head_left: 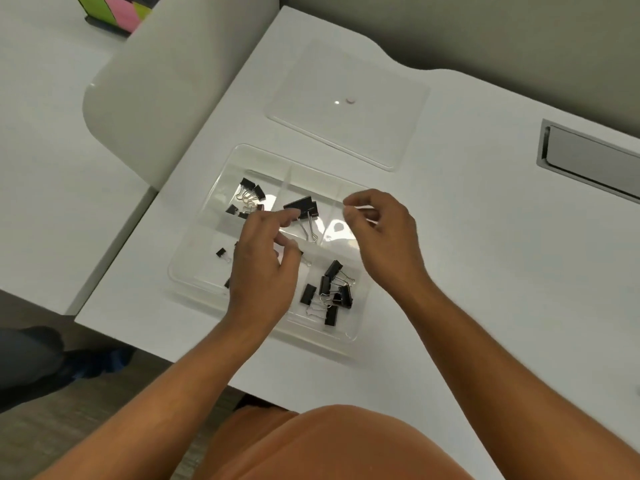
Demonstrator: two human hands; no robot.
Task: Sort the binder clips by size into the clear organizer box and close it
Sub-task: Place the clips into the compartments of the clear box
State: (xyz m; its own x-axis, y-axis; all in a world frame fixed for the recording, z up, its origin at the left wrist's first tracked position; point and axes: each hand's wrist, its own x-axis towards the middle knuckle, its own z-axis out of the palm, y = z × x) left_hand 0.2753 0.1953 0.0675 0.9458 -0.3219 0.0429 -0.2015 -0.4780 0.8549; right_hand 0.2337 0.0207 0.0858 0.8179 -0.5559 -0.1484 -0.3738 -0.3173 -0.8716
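Note:
The clear organizer box (207,271) sits open on the white table, divided into compartments. Several small black binder clips (250,197) lie in its far-left compartment and a large clip (302,205) in the far-middle one. Several medium clips (329,292) fill the near-right compartment, and a tiny clip (221,252) lies near-left. My left hand (263,271) hovers over the box's middle, fingers loosely curled, its index fingertip beside the large clip. My right hand (381,233) hangs above the far-right compartment, fingertips close to the thumb, with nothing visible between them. The clear lid (346,109) lies flat beyond the box.
A white chair back (156,91) stands left of the table. A grey cable hatch (588,157) is set into the table at the right. Coloured sticky notes (114,10) stand on another desk at the far left. The table's near edge runs just below the box.

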